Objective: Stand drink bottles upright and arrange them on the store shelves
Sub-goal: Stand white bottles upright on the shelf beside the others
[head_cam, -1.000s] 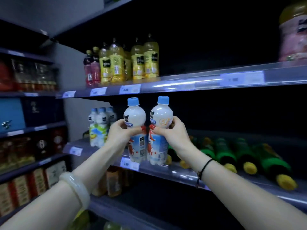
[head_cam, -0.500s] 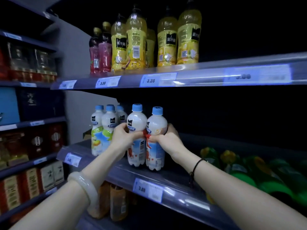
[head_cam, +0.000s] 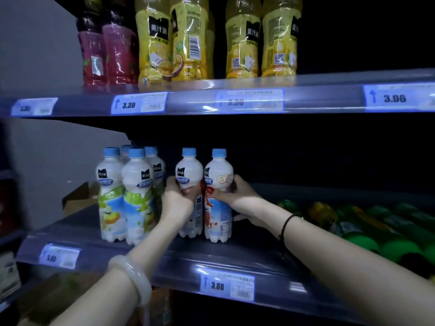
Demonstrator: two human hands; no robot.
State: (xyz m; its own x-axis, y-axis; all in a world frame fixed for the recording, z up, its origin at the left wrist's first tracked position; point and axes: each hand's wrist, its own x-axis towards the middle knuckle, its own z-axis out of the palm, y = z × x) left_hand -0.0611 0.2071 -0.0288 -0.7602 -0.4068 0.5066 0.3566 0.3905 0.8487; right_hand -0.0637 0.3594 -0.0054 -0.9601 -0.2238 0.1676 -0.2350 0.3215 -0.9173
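Note:
Two white milk-drink bottles with blue caps stand upright side by side on the middle shelf (head_cam: 256, 250). My left hand (head_cam: 179, 196) grips the left bottle (head_cam: 189, 170) at its waist. The right bottle (head_cam: 219, 172) is held the same way by my right hand (head_cam: 237, 196). Both bottle bases rest on the shelf surface. Just to the left stands a group of several similar white bottles with green labels (head_cam: 129, 196), close to my left wrist.
Green bottles with yellow caps lie on their sides (head_cam: 357, 227) at the right of the same shelf. The upper shelf (head_cam: 317, 100) carries upright yellow juice bottles (head_cam: 188, 38) and red ones (head_cam: 106, 48). Price tags line the shelf edges. A cardboard box (head_cam: 77, 201) sits at the far left.
Both hands carried the two bottles forward and down from mid-air onto the middle shelf beside the green-labelled group. The camera moved closer to the shelves.

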